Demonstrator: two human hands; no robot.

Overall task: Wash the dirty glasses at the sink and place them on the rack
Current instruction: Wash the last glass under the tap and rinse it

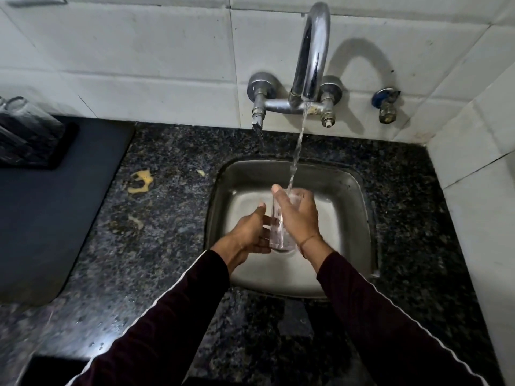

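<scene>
I hold a tall clear glass (278, 232) upright over the steel sink (354, 190). My right hand (298, 215) wraps its upper part, thumb at the rim. My left hand (250, 232) cups its lower side and base. Water runs from the chrome tap (312, 51) in a thin stream (298, 146) down into the glass mouth. At the far left, clear glasses (25, 121) stand on a black rack tray (55, 151).
Dark speckled granite counter (167, 218) surrounds the sink, with a yellow spill (140, 181) left of it. A dark mat (41, 218) lies on the left. White tiled walls stand behind and to the right, with a small valve (386, 105).
</scene>
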